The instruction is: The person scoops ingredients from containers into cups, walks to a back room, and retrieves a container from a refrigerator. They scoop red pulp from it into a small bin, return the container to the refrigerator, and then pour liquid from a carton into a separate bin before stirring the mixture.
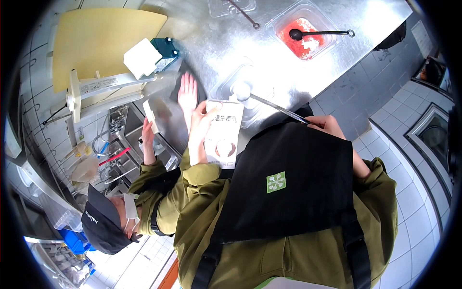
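Observation:
My left hand (200, 126) is closed round a white coconut milk carton (224, 132) printed with dark characters and a round picture. The carton's top end lies over the near side of a clear plastic tub (222, 87) on the steel counter. In my right hand (327, 124) is the end of a long metal handle belonging to a ladle (279, 109). The ladle reaches left across the tub, its bowl a bright white patch over the middle. Glare washes out much of the tub's contents.
Another clear tub (332, 21) holds red and white food with a black spoon (320, 33) in it. A co-worker (144, 192) stands at left, one hand (187, 90) stretched flat over the counter. Beyond are a sink (137, 127) and a yellow board (103, 38).

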Demonstrator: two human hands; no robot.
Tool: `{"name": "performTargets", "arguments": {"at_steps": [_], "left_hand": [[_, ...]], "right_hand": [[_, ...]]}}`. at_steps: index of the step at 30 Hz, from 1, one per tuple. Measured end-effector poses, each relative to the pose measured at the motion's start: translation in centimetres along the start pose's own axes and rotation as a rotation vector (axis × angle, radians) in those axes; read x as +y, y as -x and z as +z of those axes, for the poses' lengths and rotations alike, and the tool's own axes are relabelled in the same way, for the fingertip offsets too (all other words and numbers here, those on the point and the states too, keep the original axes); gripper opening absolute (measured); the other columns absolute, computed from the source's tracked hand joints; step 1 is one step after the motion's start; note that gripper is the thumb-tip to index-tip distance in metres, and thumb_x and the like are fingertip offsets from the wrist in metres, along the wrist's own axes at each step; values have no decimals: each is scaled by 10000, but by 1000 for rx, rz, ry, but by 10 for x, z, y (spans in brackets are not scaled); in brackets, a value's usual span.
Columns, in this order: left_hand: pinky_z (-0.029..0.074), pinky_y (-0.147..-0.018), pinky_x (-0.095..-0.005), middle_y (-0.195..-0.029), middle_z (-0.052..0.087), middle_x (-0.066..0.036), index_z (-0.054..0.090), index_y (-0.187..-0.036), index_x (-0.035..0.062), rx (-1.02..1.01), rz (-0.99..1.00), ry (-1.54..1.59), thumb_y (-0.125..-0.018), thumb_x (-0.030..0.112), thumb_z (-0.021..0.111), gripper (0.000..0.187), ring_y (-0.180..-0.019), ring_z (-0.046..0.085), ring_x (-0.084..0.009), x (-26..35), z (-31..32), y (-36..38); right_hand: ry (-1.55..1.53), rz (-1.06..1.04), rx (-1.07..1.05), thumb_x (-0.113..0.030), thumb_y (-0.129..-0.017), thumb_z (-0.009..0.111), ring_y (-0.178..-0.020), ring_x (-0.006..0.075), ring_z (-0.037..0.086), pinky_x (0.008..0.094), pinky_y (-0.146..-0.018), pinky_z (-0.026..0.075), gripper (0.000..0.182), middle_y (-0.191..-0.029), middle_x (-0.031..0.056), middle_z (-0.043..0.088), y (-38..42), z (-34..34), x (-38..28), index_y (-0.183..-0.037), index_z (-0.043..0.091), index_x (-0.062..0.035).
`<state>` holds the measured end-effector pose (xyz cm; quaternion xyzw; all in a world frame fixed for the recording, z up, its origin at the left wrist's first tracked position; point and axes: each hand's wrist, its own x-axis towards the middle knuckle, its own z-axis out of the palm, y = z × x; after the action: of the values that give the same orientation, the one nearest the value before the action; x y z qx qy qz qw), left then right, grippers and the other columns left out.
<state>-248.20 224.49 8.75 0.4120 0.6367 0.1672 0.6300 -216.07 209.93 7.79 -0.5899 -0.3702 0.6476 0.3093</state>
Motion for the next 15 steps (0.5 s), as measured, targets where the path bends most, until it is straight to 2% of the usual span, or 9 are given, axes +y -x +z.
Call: {"name": "performTargets", "arguments": {"at_steps": [1,4,7,10,13,15], "left_hand": [[479,-612,-231,-824,621,-81,548,-962,-35,-4,5,-12,-794,173,675,296,-703,592,-113,2,1,1],[482,-617,-231,-827,621,-80,542,-974,-35,-4,-6,25,-790,163,676,303,-702,593,-112,2,1,2],[482,-618,-229,-830,622,-80,536,-986,-35,5,-18,40,-790,162,674,310,-703,594,-111,3,1,4],[478,-617,-223,-833,621,-78,545,-982,-31,-3,-7,22,-788,167,673,306,-701,590,-104,3,0,4],[465,-612,-214,-833,619,-66,560,-974,-23,26,57,-67,-788,177,672,295,-694,579,-97,0,-1,3],[457,-609,-210,-829,618,-56,570,-966,-17,80,75,-229,-786,179,674,286,-689,572,-92,7,3,8]], "right_hand": [[-7,0,10,-71,-825,511,-524,160,491,262,-505,385,159,-612,109,560,1,1,-2,-829,610,53],[266,-136,-3,-92,-813,513,-522,189,507,275,-499,399,152,-605,92,547,4,-2,-19,-876,602,13],[883,-409,136,-138,-793,524,-534,212,530,293,-499,420,193,-606,84,524,4,1,-7,-948,579,-38],[1125,-594,269,-187,-779,536,-542,198,544,308,-499,433,271,-612,86,497,3,5,-6,-1026,547,-77],[818,-445,236,-150,-774,538,-546,223,538,299,-505,424,188,-612,90,534,5,2,-12,-917,578,-35],[536,-221,168,-111,-781,536,-550,196,537,284,-518,420,158,-620,86,562,2,-1,-10,-870,600,3]]}}
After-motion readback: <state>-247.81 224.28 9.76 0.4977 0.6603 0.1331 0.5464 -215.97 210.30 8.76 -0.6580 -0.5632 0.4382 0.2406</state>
